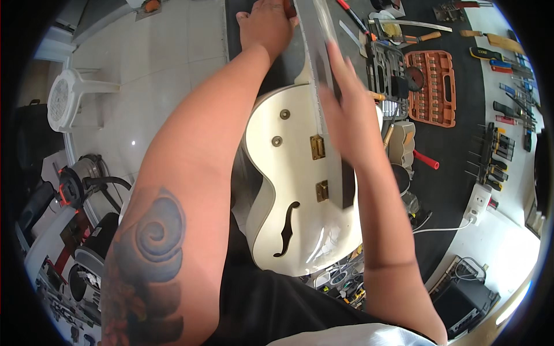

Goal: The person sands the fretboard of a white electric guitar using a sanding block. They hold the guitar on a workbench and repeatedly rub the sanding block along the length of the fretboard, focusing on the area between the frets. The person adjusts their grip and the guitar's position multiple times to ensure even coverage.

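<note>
A cream hollow-body guitar (pixel 306 230) lies face up in front of me, with an f-shaped sound hole and two brass-coloured pickup mounts. Over its top and neck runs a long straight grey bar (pixel 340 184), blurred by motion. My right hand (pixel 349 109) grips this bar from the right side, fingers lying along it. At the far end, beside the bar, my left hand (pixel 268 26) is closed with its fingers curled. What it holds is cut off by the upper edge and hidden.
An orange socket case (pixel 431 86) and a dark tool case (pixel 386 63) lie on the black bench at right. Screwdrivers and other hand tools (pixel 513 92) hang along the wall. A red tube (pixel 426 160) sits nearer. A white stool (pixel 72 98) stands on the tiled floor at left.
</note>
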`<state>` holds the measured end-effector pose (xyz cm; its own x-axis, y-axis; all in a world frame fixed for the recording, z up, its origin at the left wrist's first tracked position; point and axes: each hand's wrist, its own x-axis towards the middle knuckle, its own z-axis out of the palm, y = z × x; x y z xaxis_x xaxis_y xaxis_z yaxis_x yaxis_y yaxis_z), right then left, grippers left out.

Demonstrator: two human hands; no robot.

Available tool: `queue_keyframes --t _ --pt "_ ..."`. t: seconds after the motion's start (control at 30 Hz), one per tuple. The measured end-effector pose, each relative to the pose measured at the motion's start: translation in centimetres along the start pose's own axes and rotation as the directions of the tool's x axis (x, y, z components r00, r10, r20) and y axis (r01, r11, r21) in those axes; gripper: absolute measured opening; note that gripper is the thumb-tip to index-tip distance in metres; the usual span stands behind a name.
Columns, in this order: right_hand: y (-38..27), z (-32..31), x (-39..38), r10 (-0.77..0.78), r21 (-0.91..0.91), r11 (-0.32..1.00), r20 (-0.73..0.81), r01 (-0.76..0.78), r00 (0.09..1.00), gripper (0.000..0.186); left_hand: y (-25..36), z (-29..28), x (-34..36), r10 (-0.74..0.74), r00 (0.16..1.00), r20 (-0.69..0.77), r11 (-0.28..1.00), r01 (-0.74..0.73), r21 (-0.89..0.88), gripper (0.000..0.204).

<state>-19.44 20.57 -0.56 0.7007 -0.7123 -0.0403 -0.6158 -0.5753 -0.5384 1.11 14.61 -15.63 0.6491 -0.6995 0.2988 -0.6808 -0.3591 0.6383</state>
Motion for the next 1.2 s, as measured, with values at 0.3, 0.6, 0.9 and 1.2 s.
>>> queue_keyframes --t 0.3,0.6,0.9,1.2 --pt "0.0 0.6 -1.3 -0.033 -0.049 0.998 -0.021 0.032 0.999 0.068 0.1 -0.9 0.1 -0.02 0.998 0.059 1.0 0.019 0.019 0.037" --pt "-1.5 0.5 7.5 -0.105 -0.102 0.99 -0.049 0.099 0.993 0.064 -0.7 3.1 0.2 0.061 0.993 -0.098 0.994 -0.051 0.101 0.047" --pt "-0.7 -0.3 4.9 -0.022 -0.015 1.0 -0.01 0.022 1.0 0.063 1.3 -0.5 0.2 -0.019 0.998 0.065 1.0 0.018 0.006 0.041" --pt "1.3 0.7 -3.2 -0.138 -0.117 0.985 -0.101 0.126 0.985 0.06 0.3 -0.5 0.4 -0.027 0.999 0.035 0.999 0.025 0.031 0.042"
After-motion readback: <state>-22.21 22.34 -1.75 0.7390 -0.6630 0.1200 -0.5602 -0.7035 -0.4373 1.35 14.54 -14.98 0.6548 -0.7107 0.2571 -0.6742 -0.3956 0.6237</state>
